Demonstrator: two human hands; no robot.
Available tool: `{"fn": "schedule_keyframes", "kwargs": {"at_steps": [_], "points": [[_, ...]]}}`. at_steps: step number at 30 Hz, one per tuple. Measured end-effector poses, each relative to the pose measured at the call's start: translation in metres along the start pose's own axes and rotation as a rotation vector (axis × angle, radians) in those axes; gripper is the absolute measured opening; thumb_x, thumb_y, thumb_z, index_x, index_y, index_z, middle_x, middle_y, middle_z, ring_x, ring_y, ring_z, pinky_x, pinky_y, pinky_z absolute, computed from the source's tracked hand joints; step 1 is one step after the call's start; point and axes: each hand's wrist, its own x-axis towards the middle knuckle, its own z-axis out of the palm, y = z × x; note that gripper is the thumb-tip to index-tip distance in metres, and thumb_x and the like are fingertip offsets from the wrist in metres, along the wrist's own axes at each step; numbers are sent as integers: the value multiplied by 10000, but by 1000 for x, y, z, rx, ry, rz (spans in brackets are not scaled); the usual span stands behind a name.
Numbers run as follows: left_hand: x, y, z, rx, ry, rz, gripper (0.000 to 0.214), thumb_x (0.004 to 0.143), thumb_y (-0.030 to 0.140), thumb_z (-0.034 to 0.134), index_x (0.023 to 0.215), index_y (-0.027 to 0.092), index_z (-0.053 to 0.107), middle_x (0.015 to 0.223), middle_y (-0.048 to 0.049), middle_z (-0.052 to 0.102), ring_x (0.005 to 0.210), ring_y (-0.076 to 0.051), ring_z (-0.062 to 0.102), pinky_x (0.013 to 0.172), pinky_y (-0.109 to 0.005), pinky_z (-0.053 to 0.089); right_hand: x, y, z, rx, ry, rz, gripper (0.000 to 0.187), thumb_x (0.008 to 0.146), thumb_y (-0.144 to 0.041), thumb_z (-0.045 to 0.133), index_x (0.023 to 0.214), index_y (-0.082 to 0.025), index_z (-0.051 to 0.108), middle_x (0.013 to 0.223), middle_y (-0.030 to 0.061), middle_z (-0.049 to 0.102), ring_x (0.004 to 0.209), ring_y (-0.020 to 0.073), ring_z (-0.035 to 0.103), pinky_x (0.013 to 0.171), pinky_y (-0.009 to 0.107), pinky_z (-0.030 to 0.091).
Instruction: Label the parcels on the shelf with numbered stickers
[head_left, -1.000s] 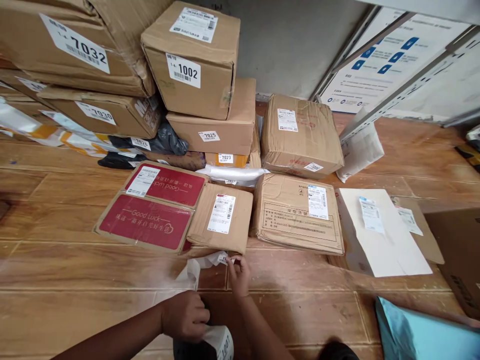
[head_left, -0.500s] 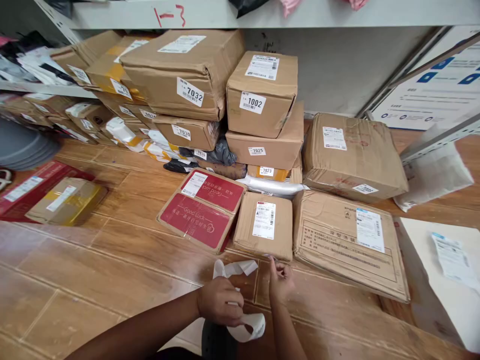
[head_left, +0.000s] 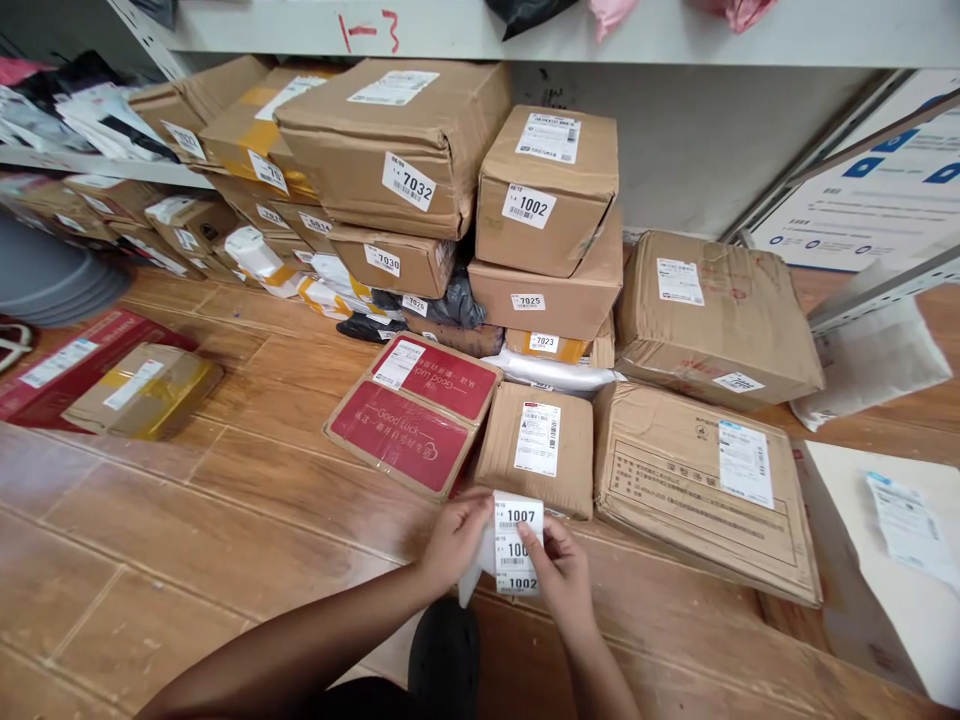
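Note:
Between my hands is a strip of white number labels [head_left: 516, 548], its printed side up, with 1007 at the top and 1002 at the bottom. My left hand [head_left: 459, 535] pinches its left edge near the top. From the right, my right hand [head_left: 559, 562] grips the strip, the thumb lying over the middle label. Just beyond the strip sits a small brown carton [head_left: 570, 450] with a white shipping label. To its left lies a red-topped carton [head_left: 405, 420] marked Good Luck, and to its right a wide brown carton [head_left: 652, 490].
Numbered cartons, such as the box marked 7032 [head_left: 360, 150] and the box marked 1002 [head_left: 555, 230], are stacked under a white shelf [head_left: 450, 30]. Another large carton [head_left: 720, 320] stands at right. A taped parcel [head_left: 172, 385] lies on the wooden floor [head_left: 247, 540] at left.
The label strip, loosely curled in my left hand before, is now held flat by both hands with its numbers showing. My right hand has come in against it. The view has shifted slightly.

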Motion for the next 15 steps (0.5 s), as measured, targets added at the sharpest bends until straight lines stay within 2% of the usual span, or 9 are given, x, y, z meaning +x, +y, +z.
{"fn": "schedule_keyframes", "kwargs": {"at_steps": [2, 3, 4, 6, 9, 12, 15], "points": [[5, 6, -3, -57, -41, -34, 422, 887, 442, 624, 1217, 181, 658, 1157, -96, 665, 1022, -204, 630, 858, -304, 501, 7, 0, -1, -3, 2, -11, 265, 819, -444, 738, 810, -183, 690, 684, 18, 649, 627, 147, 577, 576, 250, 483], [7, 8, -4, -73, -62, -50, 487, 840, 437, 686, 1248, 178, 633, 1133, -98, 675, 984, -201, 642, 829, -298, 507, 10, -1, -2, 11, -1, -18, 271, 806, -437, 753, 776, -180, 671, 668, 12, 640, 622, 142, 573, 575, 245, 480], [9, 10, -4, -73, -81, -64, 510, 796, 429, 734, 1220, 163, 639, 1061, -94, 694, 912, -193, 652, 782, -287, 509, 12, -1, -2, 34, 0, -24, 272, 796, -430, 764, 771, -181, 657, 680, 12, 647, 635, 143, 582, 588, 245, 488], [12, 14, -4, -50, -98, -102, 419, 764, 427, 762, 1050, 132, 684, 885, -75, 710, 776, -169, 646, 703, -266, 496, 15, -2, 0, 90, 14, -37, 267, 789, -421, 773, 872, -191, 665, 787, 26, 698, 709, 156, 623, 643, 254, 517], [15, 16, -5, -43, -96, -155, 344, 779, 436, 734, 929, 132, 675, 813, -54, 709, 729, -152, 635, 675, -252, 493, 17, -2, 4, 59, 8, -28, 333, 805, -436, 757, 1019, -190, 691, 907, 50, 731, 768, 161, 644, 681, 254, 525], [18, 17, -10, -39, -100, -187, 342, 741, 437, 752, 883, 133, 685, 851, -57, 710, 765, -168, 644, 646, -252, 518, 18, 3, 8, -23, -14, 10, 338, 822, -476, 729, 925, -154, 720, 782, 41, 710, 660, 134, 596, 603, 229, 484], [21, 16, -18, -31, -90, -217, 326, 739, 428, 750, 877, 133, 722, 829, -53, 716, 761, -174, 652, 642, -261, 539, 18, 5, 12, 28, -21, 64, 395, 843, -531, 685, 925, -147, 724, 723, 30, 695, 598, 114, 561, 563, 217, 452]]}}
